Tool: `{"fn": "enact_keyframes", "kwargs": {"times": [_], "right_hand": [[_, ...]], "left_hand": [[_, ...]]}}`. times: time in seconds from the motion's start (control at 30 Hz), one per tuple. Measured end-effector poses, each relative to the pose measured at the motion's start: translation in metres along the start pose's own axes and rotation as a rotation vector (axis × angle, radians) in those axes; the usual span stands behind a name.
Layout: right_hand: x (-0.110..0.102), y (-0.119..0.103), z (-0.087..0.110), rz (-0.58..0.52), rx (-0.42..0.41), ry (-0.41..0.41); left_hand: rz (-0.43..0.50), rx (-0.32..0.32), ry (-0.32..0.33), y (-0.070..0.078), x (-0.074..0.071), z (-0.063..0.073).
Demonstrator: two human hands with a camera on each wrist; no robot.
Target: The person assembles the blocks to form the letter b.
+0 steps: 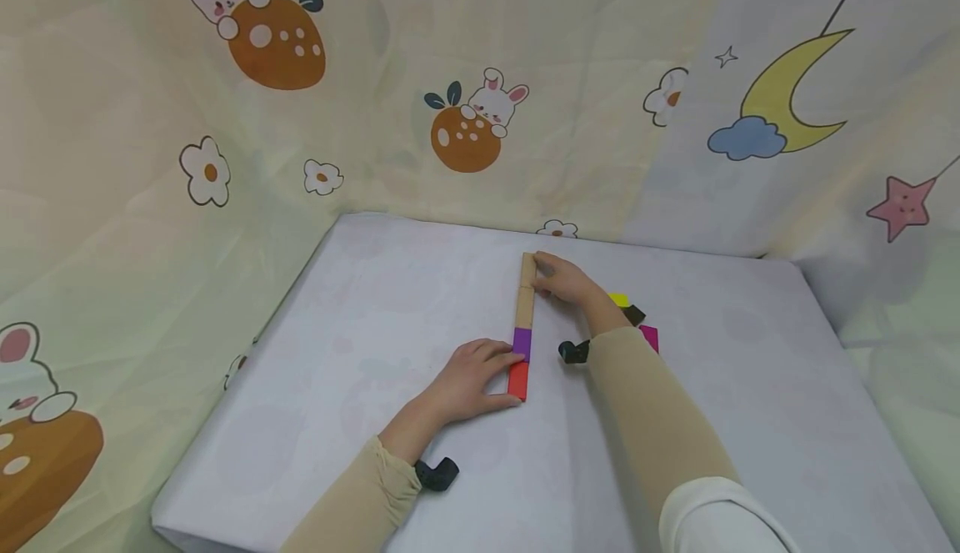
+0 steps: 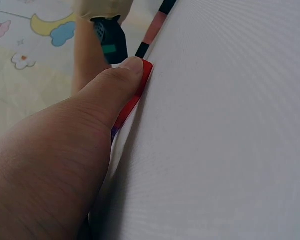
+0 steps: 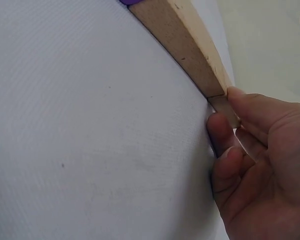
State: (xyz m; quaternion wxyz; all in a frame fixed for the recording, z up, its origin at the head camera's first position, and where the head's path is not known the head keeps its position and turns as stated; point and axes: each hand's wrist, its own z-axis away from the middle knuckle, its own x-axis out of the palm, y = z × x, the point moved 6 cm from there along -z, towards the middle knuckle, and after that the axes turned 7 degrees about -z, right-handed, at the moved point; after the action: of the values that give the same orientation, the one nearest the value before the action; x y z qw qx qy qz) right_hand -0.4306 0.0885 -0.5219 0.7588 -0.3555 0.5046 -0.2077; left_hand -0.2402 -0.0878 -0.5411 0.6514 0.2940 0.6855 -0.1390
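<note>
A straight row of blocks runs away from me on the white-covered table (image 1: 322,353): a red block (image 1: 517,382) nearest, then a purple block (image 1: 522,343) and two plain wooden blocks. My left hand (image 1: 474,379) spans the red block, thumb at its near end and a fingertip by the purple joint. In the left wrist view the thumb presses the end of the red block (image 2: 131,106). At the far end, my right hand (image 1: 564,278) pinches the last wooden block (image 3: 224,107), which lies end to end with the nearer wooden block (image 3: 182,50).
Right of the row, partly behind the right forearm, lie a yellow block (image 1: 618,299), a black block (image 1: 634,314) and a magenta block (image 1: 650,338). Black devices (image 1: 437,475) sit at both wrists. A printed cloth wall (image 1: 585,153) rises behind the table's far edge.
</note>
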Motion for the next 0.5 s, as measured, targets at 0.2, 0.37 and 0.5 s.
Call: {"fn": "enact_keyframes", "kwargs": {"times": [0.2, 0.37, 0.5], "right_hand": [[-0.003, 0.000, 0.006, 0.017, -0.016, 0.003], [-0.014, 0.005, 0.024, -0.005, 0.000, 0.038], [-0.023, 0.008, 0.051, -0.027, 0.017, 0.049]], "left_hand": [[0.009, 0.000, -0.006, 0.001, 0.001, -0.001], [0.000, 0.009, -0.005, 0.002, 0.001, -0.002], [0.003, 0.005, -0.007, 0.002, -0.002, -0.002]]}}
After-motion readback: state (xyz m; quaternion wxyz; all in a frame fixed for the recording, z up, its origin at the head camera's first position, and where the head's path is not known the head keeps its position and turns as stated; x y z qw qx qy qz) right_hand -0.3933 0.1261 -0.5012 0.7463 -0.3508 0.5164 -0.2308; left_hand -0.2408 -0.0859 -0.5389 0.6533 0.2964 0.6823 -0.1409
